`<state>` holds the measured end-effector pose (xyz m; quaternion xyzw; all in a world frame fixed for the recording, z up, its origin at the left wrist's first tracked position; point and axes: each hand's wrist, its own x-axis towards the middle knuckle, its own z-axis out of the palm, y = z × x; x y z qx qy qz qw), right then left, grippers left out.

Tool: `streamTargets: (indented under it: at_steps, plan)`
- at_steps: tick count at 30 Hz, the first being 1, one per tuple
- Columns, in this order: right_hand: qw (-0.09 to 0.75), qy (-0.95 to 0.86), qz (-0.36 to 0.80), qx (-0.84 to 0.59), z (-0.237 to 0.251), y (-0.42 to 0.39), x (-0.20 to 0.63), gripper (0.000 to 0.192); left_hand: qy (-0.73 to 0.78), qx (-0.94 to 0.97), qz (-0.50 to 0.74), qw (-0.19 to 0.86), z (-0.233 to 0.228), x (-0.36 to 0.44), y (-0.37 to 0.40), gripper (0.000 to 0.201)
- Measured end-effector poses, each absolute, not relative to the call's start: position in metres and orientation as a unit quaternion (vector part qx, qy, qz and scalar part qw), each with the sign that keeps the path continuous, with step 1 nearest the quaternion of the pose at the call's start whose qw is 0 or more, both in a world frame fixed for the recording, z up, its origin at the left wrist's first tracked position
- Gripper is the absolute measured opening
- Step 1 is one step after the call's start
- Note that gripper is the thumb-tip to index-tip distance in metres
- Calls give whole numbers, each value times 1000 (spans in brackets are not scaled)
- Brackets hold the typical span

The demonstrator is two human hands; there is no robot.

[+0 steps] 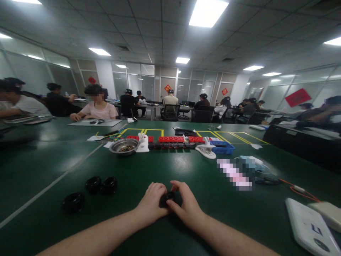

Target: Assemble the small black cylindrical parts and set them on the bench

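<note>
Between my two hands is a dark, rounded black piece (164,200) on or just above the green table. My left hand (152,200) closes on its left side with the fingers bent. From the right, my right hand (188,203) curls thumb and fingers around the same piece. My fingers partly cover it, so its full shape is hidden. Off to the left on the table lie three glossy black ring-shaped pieces: one ring (73,202) nearer me, a second ring (93,184) and a third ring (109,185) side by side farther back.
Across the green table (128,170) stand a metal bowl (117,148) with small bits, white clip stands, red blocks (172,139) in a row and a blue bin (225,149). A white phone (310,227) and cables lie right. A person (99,106) sits opposite.
</note>
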<state>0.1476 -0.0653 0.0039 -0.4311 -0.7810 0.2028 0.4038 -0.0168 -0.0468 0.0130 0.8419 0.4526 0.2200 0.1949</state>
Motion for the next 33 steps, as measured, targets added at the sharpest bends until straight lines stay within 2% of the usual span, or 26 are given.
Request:
streamTargets:
  at_steps: [7,19,23,27,33]
  plan:
    - [404,-800,211,-390,7,-68,153,56,456,839,214,204,16,-17,-48,26]
    - [406,-781,209,-426,4,-66,147,46,454,839,217,205,19,-16,-49,23]
    - [406,-798,224,-386,7,-68,150,52,457,839,211,205,19,-16,-49,25]
    - [410,-781,222,-415,7,-68,149,51,459,842,209,191,17,-16,-49,23]
    - [396,-782,214,-432,4,-65,147,45,450,844,210,202,16,-17,-49,30]
